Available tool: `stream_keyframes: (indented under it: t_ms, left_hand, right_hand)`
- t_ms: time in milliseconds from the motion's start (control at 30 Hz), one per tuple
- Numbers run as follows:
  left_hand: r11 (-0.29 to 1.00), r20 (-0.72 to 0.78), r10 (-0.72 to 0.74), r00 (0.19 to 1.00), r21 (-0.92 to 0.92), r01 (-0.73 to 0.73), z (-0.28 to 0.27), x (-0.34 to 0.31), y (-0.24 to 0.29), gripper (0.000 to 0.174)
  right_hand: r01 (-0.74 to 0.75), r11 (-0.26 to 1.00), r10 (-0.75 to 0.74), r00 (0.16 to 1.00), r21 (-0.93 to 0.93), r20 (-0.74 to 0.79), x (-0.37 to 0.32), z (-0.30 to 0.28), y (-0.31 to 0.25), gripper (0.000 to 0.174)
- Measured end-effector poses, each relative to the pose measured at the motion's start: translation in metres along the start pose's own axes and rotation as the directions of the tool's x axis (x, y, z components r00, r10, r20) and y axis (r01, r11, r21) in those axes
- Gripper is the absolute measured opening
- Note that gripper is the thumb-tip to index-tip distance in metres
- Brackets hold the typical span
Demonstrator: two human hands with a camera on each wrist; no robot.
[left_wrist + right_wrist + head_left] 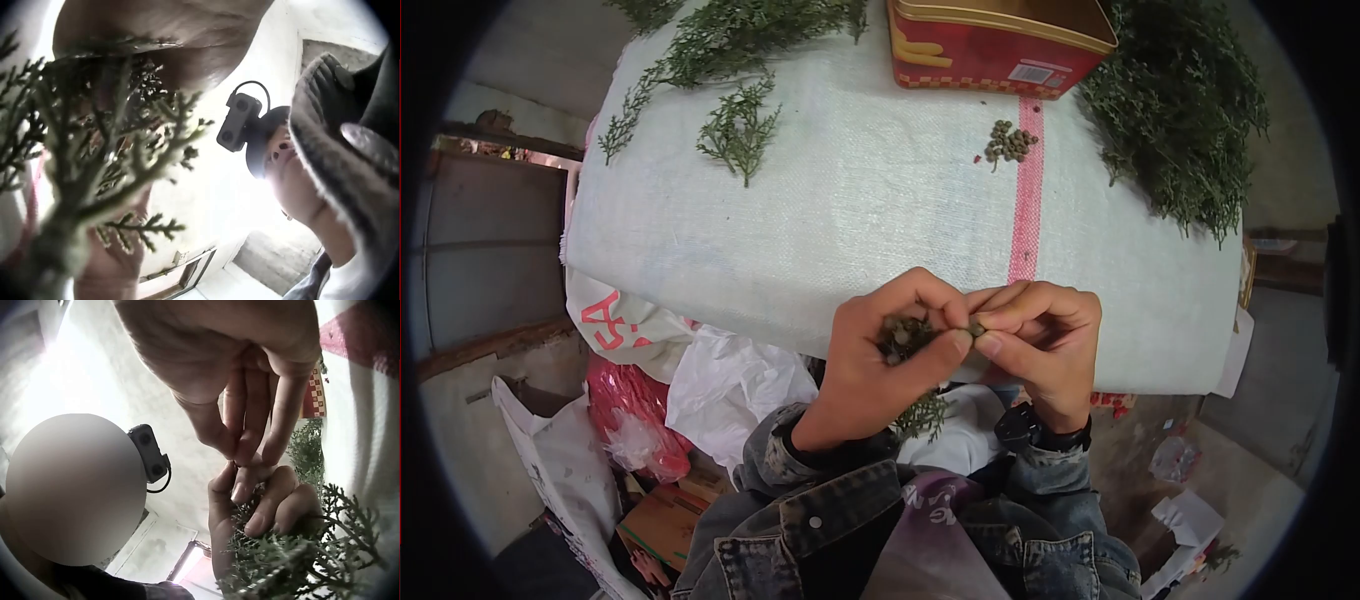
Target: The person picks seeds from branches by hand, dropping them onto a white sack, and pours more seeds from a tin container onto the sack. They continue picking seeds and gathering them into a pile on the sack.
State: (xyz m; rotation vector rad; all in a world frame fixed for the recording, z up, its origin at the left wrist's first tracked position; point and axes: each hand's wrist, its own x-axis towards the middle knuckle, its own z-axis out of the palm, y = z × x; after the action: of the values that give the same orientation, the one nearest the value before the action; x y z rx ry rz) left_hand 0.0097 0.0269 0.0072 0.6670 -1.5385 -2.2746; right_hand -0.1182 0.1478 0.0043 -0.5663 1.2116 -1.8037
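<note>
In the head view the left hand (890,365) curls round a green sprig (922,415), whose leafy end hangs below the palm. The right hand (1045,345) meets it fingertip to fingertip, pinching a small greenish piece (976,328) at the left thumb and forefinger. The left wrist view shows the sprig's branches (119,187) large and close. From the right wrist view, the right hand (237,369) reaches down to the left hand (269,500), with foliage (281,562) spilling out beneath its curled fingers.
A white woven sack (850,200) bears a small pile of round seed cones (1010,144), a red tin (1000,60) at the back, a small loose sprig (741,133), and larger green branches left and right (1175,110). Plastic bags (735,390) and a cardboard box (665,525) lie below left.
</note>
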Motion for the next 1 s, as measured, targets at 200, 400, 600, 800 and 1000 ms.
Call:
stream_keyframes:
  t_ms: [200, 400, 600, 800, 1000]
  left_hand:
    - [0.959, -0.174, 0.015, 0.985, -0.277, -0.064, -0.038, 0.003, 0.017, 0.017]
    - [0.985, -0.506, 0.083, 0.858, -0.091, -0.149, -0.122, 0.027, 0.054, 0.025]
    - [0.945, -0.595, 0.248, 0.764, 0.323, -0.055, -0.139, 0.054, 0.078, 0.047]
    - [0.875, -0.460, 0.061, 0.886, 0.452, 0.175, -0.144, 0.082, 0.076, 0.039]
    - [0.862, -0.416, -0.034, 0.909, 0.447, 0.237, -0.129, 0.069, 0.078, 0.026]
  right_hand:
    - [-0.190, 0.977, 0.192, 0.981, -0.098, 0.011, 0.005, 0.002, 0.001, 0.017]
    - [-0.195, 0.970, 0.206, 0.977, -0.145, 0.061, 0.004, -0.009, 0.011, 0.016]
    - [-0.186, 0.963, 0.203, 0.977, -0.194, 0.069, 0.003, -0.009, 0.013, 0.016]
    - [-0.209, 0.961, 0.223, 0.973, -0.179, 0.061, 0.004, -0.007, 0.011, 0.015]
    - [-0.214, 0.963, 0.233, 0.966, -0.162, 0.111, 0.003, -0.016, 0.013, 0.022]
